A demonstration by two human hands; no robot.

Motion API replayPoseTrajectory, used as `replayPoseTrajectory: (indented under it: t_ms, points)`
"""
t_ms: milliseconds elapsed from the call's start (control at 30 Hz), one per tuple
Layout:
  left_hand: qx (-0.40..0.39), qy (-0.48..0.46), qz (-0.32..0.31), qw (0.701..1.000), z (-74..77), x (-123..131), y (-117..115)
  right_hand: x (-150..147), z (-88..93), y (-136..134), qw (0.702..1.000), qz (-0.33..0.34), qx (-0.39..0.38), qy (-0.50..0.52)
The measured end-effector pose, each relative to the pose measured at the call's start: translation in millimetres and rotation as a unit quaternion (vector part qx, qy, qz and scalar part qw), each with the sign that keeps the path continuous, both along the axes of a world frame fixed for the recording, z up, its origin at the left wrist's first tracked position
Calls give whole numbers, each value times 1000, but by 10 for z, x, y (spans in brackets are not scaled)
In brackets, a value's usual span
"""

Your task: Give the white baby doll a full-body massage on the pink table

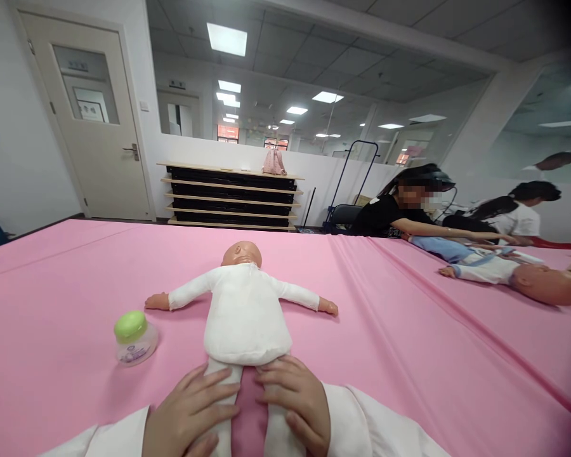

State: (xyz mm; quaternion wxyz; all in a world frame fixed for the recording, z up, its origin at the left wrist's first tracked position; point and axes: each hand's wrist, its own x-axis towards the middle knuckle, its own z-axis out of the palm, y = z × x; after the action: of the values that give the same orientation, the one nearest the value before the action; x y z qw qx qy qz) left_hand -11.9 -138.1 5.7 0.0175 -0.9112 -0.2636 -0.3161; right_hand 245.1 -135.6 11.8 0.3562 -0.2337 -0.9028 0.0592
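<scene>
A baby doll (247,314) with a white cloth body lies on the pink-covered table (375,381), its head away from me and its arms spread out. The head is turned so that an ear shows. My left hand (190,409) rests on the doll's left-side leg in the view, fingers apart. Across the other leg lies my right hand (297,403), its fingers spread over the white cloth near the hip. The lower ends of the legs are out of the frame. A clear jar (136,339) with a green lid stands left of the doll.
At the right, a person in black (385,212) reaches over another doll (495,270) in blue and white. Another person in white (523,219) is beyond. Stacked shelves (231,197) bearing a pink backpack (273,162) stand behind the table.
</scene>
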Motion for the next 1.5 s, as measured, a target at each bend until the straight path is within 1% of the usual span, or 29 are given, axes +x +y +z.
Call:
replayPoseTrajectory:
  t_ms: [33, 100, 167, 233, 333, 467, 567, 700, 800, 967, 1033, 1133, 1267, 1367, 1433, 1500]
  points:
    - [-1, -19, 40, 999, -23, 7, -13, 7, -17, 24, 1000, -16, -3, 17]
    - [-9, -28, 83, 996, -54, 12, -28, 22, -47, 57, 998, -42, -14, 33]
    - [-15, -28, 95, 995, -65, 8, -28, 34, -67, 66, 997, -58, -28, 28]
    - [-17, -30, 90, 995, -60, 3, -24, 40, -67, 58, 998, -56, -31, 21]
    - [-11, -39, 70, 997, -23, 5, -28, 33, -33, 29, 999, -37, -32, 1]
    - [4, -41, 0, 999, 46, 31, -66, 12, 8, -28, 999, -6, -30, -38]
    - [10, -32, -38, 999, 60, 51, -105, 1, -27, -69, 997, 27, -31, -66]
    - [-8, -6, -53, 999, 18, 57, -136, -1, -125, -100, 993, 62, -39, -92]
    - [-10, 0, -51, 999, 22, 56, -130, -7, -130, -119, 993, 75, -26, -85]
    - [69, 48, -108, 991, 179, 81, -107, -42, -46, -164, 992, 89, 8, -88]
    - [87, 72, -117, 987, 233, 96, -108, -59, -44, -173, 991, 90, 22, -98]
    - [75, 102, -136, 983, 252, 104, -112, -77, -62, -180, 986, 115, 35, -111]
    - [22, 104, -155, 982, 228, 82, -103, -77, -42, -205, 984, 157, 41, -73]
    - [-3, 93, -165, 982, 243, 71, -101, -61, 15, -231, 986, 148, 32, -68]
    - [-4, 88, -167, 982, 262, 81, -106, -52, 58, -238, 990, 129, 21, -57]
    - [5, 88, -168, 982, 259, 107, -114, -48, 92, -227, 993, 115, 13, -25]
